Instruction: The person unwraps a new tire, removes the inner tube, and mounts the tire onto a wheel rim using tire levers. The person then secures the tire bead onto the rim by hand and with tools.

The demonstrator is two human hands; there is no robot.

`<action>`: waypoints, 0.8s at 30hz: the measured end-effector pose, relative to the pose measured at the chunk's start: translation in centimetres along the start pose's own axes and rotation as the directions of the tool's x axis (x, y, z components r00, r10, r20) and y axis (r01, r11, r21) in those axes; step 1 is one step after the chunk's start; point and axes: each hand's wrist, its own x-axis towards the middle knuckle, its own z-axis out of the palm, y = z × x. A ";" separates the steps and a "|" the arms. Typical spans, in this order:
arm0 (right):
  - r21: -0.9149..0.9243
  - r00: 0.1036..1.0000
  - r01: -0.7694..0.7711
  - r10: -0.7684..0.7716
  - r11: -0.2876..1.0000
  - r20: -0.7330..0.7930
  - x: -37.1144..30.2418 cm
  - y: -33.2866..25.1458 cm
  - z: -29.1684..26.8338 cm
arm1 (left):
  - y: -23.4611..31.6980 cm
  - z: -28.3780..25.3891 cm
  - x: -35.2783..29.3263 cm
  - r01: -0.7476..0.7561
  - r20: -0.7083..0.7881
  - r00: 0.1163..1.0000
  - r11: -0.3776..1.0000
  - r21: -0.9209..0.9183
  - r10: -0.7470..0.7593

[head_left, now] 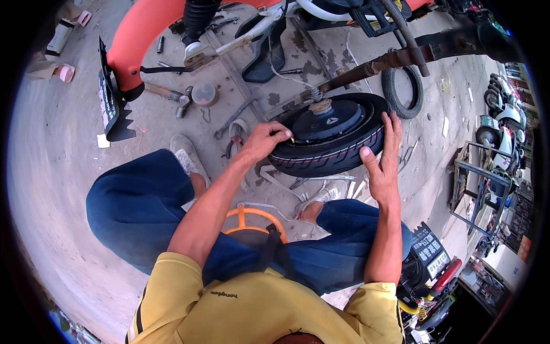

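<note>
A scooter wheel [332,119] with a dark motor hub and a black tyre [321,161] stands tilted before me. The tyre carries thin red and white lines. My left hand [262,141] is closed in a pinch at the wheel's left inner edge, at a small brass-coloured piece that looks like the valve stem [292,139]; the fingertips partly hide it. Against the tyre's right side rests my right hand [385,163], its fingers stretched out and the thumb apart. A cable [289,80] runs up from the hub's axle.
A loose tyre [403,92] lies behind the wheel beside a rusty metal bar [395,59]. Pliers [235,137], a wrench [232,121], a hammer [182,101] and a round tub [204,94] lie on the ground. A red scooter body [137,40] overhangs the far left. Scooters and a metal rack [484,183] stand right.
</note>
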 end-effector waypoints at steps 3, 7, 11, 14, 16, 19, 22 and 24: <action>0.059 0.999 -0.034 0.034 0.998 0.005 0.9 1.1 -0.5 | 1.3 -0.3 -0.7 -0.072 0.052 0.996 0.993 0.093 0.067; 0.028 0.990 -0.120 0.121 0.992 -0.070 0.7 1.7 -0.5 | 4.8 0.5 -1.5 -0.033 0.090 0.996 0.994 0.102 0.023; 0.026 0.979 -0.173 0.175 0.985 -0.104 0.2 1.7 0.5 | 6.3 1.6 -1.6 -0.039 0.046 0.999 0.969 0.245 0.028; 0.048 0.980 -0.171 0.175 0.984 -0.100 0.5 1.7 1.1 | 7.4 2.0 -1.7 0.041 0.010 0.999 0.944 0.329 -0.047; 0.063 0.979 -0.171 0.177 0.983 -0.105 0.8 2.7 1.0 | 6.1 2.4 -1.8 -0.081 -0.017 0.996 0.954 0.288 0.089; 0.169 0.966 -0.211 0.232 0.963 -0.117 2.1 4.1 0.3 | 5.0 2.8 -2.3 -0.106 -0.145 0.980 0.976 0.188 0.135; 0.167 0.944 -0.274 0.298 0.947 -0.141 4.1 3.6 0.8 | 4.3 0.2 -4.0 -0.059 -0.214 0.970 0.965 0.256 0.116; 0.099 0.934 -0.315 0.327 0.944 -0.146 5.0 3.9 1.1 | 5.2 -2.5 -5.9 -0.034 -0.216 0.968 0.923 0.384 0.126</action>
